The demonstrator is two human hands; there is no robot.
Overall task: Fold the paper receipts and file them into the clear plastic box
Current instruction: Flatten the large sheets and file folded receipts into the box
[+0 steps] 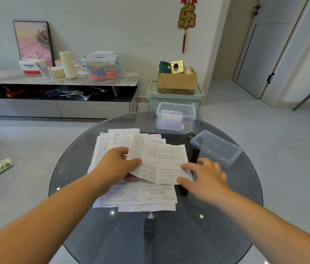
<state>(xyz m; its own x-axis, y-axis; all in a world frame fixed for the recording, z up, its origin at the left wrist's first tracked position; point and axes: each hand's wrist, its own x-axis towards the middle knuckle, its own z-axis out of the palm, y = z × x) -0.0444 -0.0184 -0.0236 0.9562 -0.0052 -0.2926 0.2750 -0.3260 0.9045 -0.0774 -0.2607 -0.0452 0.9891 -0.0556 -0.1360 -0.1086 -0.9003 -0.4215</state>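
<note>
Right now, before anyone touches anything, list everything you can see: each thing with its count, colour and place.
glass table: one, grey-tinted, foreground.
paper receipts: loose pile, white, table centre.
top sheet: one, white, partly folded, on the pile.
clear plastic box: one, clear, table's far edge, folded papers inside.
lid: one, clear, on table right of pile.
storage bin: one, pale green, floor behind table.
cardboard box: one, brown, on the bin.
cabinet: one, grey-topped, along wall.
framed picture: one, pink, leaning atop cabinet.
ornament: one, red and gold, on wall.
left hand: pinches top sheet's left edge.
right hand: fingertips on its right edge.
</note>
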